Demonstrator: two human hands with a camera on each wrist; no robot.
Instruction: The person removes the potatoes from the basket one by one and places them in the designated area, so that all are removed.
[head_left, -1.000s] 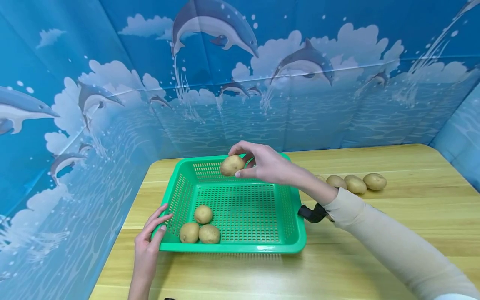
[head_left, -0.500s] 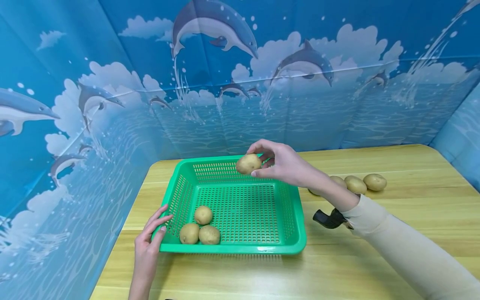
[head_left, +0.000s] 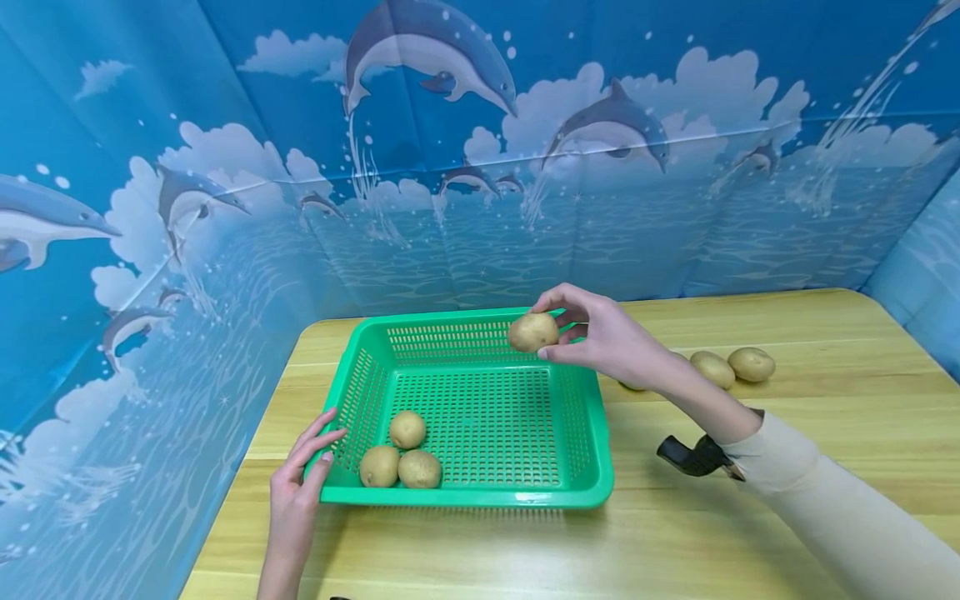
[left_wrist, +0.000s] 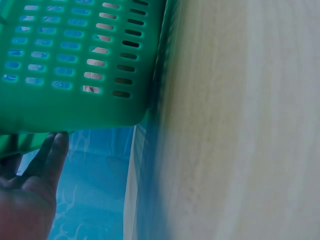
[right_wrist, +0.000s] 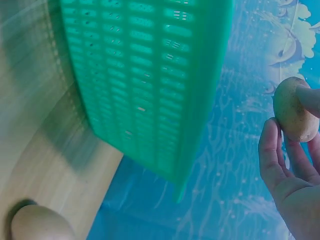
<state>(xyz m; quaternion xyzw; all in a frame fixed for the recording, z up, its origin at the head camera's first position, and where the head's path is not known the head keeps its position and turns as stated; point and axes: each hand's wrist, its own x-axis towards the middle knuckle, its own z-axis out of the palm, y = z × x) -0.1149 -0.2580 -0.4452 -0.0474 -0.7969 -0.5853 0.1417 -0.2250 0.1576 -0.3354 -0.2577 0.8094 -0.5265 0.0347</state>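
Note:
My right hand (head_left: 603, 337) pinches a potato (head_left: 534, 332) between thumb and fingers, above the far right part of a green plastic basket (head_left: 480, 497). In the right wrist view that potato (right_wrist: 292, 110) is held up beyond the basket's slotted wall (right_wrist: 145, 90). My left hand (head_left: 296, 483) holds the basket's left rim near its front corner, with fingertips and thumb over the edge. From the left wrist view, fingers (left_wrist: 57, 152) reach up against the rim's underside. Inside the basket, three potatoes sit at the front left: one behind (head_left: 407, 430) and two in front (head_left: 420, 470).
More potatoes (head_left: 712, 369) lie in a row on the wooden table (head_left: 675, 533) to the right, partly hidden behind my right forearm. A blue curtain (head_left: 480, 250) printed with dolphins hangs behind and to the left of the table. A black wrist camera (head_left: 693, 455) juts out below my right wrist.
My right hand has moved to the right with the potato, from over the basket's back middle to its back right. The left hand, the basket and the three potatoes in it stay put.

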